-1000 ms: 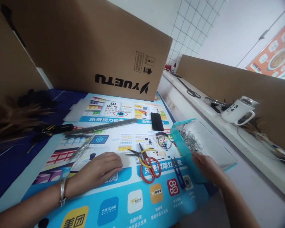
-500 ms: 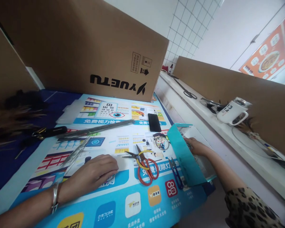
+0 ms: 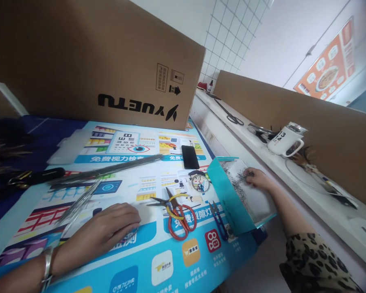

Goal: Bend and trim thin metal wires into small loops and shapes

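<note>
My left hand (image 3: pixel 108 228) lies palm down on the printed blue poster (image 3: pixel 134 252), fingers loosely curled, holding nothing. Thin metal wires (image 3: pixel 79 201) lie just beyond it. My right hand (image 3: pixel 256 178) reaches into a teal-rimmed shallow box (image 3: pixel 232 199) at the table's right edge, its fingertips pinched in a heap of small silvery metal bits (image 3: pixel 238 179). Red-handled scissors (image 3: pixel 178 215) and yellow-handled pliers (image 3: pixel 167 202) lie between my hands, with small blue thread snips (image 3: pixel 218 217) next to the box.
A big cardboard box (image 3: pixel 110 61) stands at the back. A black phone (image 3: pixel 190 156) lies on the poster, and a long bundle of wires (image 3: pixel 110 167) runs to a black handle (image 3: pixel 45 176). A white mug (image 3: pixel 283 140) and scissors (image 3: pixel 232 116) sit on the right ledge.
My right hand moved from the box's near edge forward into the box and onto the metal bits. My left hand stayed put on the poster. The view shifted slightly right.
</note>
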A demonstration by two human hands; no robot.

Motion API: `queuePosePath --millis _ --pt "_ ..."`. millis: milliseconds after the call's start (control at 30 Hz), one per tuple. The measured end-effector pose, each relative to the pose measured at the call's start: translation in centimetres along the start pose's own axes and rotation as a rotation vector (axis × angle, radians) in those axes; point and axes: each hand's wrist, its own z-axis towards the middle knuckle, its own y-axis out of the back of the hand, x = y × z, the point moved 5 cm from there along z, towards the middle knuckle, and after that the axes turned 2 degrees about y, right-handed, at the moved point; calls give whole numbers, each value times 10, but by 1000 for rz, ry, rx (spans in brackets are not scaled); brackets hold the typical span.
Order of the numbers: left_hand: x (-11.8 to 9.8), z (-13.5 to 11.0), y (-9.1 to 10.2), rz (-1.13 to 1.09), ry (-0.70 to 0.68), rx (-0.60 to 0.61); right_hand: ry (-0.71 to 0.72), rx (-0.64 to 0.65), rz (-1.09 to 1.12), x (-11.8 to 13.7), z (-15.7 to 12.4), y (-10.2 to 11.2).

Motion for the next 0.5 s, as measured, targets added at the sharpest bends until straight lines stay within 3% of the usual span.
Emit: queuePosePath --millis 267,500 --pt "2 0 0 -19 9 -20 30 -75 319 0 -19 16" --pt "0 1 1 15 16 54 116 -202 218 8 -25 21"
